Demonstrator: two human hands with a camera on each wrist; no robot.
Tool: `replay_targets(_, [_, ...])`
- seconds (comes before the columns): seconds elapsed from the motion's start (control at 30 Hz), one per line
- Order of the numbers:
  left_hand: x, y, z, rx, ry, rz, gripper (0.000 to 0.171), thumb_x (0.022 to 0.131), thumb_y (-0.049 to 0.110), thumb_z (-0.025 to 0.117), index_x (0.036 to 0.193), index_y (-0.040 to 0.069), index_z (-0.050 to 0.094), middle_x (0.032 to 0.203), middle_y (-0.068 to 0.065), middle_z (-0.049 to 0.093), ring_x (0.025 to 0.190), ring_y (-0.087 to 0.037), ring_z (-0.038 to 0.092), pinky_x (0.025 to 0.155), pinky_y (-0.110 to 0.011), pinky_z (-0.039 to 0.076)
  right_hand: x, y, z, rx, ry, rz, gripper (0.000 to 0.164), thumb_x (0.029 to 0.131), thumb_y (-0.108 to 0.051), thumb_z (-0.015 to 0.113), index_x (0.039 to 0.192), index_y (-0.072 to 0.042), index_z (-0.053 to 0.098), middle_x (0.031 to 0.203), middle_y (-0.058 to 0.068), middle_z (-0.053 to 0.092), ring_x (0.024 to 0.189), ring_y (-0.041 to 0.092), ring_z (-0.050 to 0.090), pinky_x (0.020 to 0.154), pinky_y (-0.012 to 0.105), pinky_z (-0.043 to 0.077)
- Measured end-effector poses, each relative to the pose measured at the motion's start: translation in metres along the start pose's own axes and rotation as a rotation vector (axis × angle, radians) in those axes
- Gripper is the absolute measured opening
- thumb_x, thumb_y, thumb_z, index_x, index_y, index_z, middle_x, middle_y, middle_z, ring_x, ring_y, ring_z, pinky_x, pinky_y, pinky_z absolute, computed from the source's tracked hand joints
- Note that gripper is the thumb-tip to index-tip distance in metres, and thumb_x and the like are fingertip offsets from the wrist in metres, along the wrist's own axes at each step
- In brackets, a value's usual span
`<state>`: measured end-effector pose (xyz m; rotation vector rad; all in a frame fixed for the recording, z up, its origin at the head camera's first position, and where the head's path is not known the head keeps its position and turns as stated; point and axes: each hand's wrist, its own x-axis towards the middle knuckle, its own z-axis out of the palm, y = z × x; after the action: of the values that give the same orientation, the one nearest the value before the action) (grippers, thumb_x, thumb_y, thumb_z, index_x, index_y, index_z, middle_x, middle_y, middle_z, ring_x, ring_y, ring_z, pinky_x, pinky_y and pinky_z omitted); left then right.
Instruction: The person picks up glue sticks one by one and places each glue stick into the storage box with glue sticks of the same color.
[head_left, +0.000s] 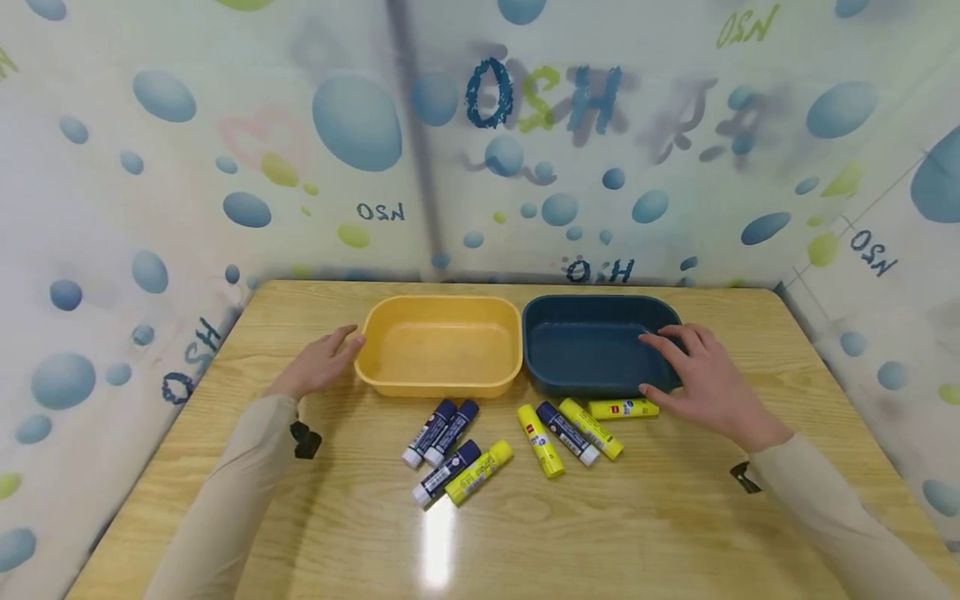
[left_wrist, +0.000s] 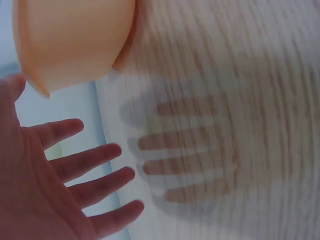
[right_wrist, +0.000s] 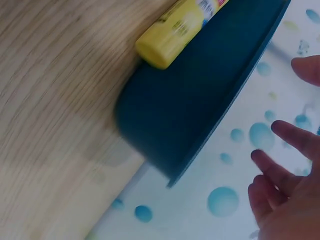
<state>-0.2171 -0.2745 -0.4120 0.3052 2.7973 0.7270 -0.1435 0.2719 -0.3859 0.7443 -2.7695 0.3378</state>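
Observation:
A yellow bin [head_left: 438, 390] and a dark blue bin [head_left: 600, 389] stand side by side on the table. At the yellow bin's left end is my left hand [head_left: 322, 360]; its fingers are spread and its thumb is by the rim, though contact is unclear. In the left wrist view the left hand [left_wrist: 55, 170] grips nothing. My right hand [head_left: 708, 382] hovers over the dark blue bin's right end, fingers apart and holding nothing. In front of the bins lie several glue sticks, among them a navy one [head_left: 447, 473], a yellow one [head_left: 540, 440] and another yellow one [head_left: 623, 408] against the blue bin.
Behind the table [head_left: 750, 333] hangs a pale cloth [head_left: 480, 200] printed with blue and green spots, which also runs along both sides. Left of centre, a yellow glue stick [head_left: 478, 473] lies beside navy ones. A bright reflection shows on the wood near the front.

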Motion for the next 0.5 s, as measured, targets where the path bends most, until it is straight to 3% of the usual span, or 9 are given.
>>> replay_targets(0.13, [0.003,-0.002,-0.002,-0.036,0.018,0.015,0.067,0.104,0.047,0.027,0.145,-0.006,0.033,0.133,-0.037,0.044,0.119,-0.050,0.046,0.096,-0.060,0.039,-0.001,-0.012,-0.002,0.012,0.027,-0.073,0.054,0.077,-0.022,0.079,0.124,-0.005,0.058,0.117,0.019,0.051,0.108,0.040,0.045,0.088,0.058,0.041])
replay_targets(0.27, [0.004,-0.004,-0.003,-0.060,0.037,0.025,0.060,0.104,0.044,0.033,0.142,-0.002,0.039,0.123,-0.034,0.054,0.111,-0.046,0.054,0.090,-0.056,0.045,-0.004,-0.025,-0.001,0.015,0.027,-0.123,0.043,0.075,-0.016,0.080,0.111,-0.002,0.063,0.104,0.012,0.058,0.092,0.028,0.052,0.075,0.045,0.049])
replay_targets(0.37, [0.006,-0.006,-0.002,-0.129,0.037,0.040,0.057,0.104,0.042,0.038,0.140,-0.001,0.042,0.116,-0.029,0.058,0.101,-0.039,0.060,0.083,-0.049,0.051,-0.009,-0.033,0.001,0.019,-0.038,-0.124,0.036,0.075,-0.015,0.081,0.105,-0.002,0.066,0.098,0.007,0.060,0.085,0.021,0.054,0.066,0.036,0.051])
replay_targets(0.5, [0.007,-0.007,-0.002,-0.245,0.016,0.051,0.054,0.104,0.038,0.043,0.140,-0.002,0.041,0.112,-0.025,0.059,0.093,-0.031,0.064,0.076,-0.041,0.055,-0.015,-0.040,0.007,0.020,-0.134,-0.108,0.033,0.076,-0.012,0.079,0.106,-0.002,0.066,0.099,0.008,0.061,0.086,0.021,0.059,0.067,0.036,0.054])
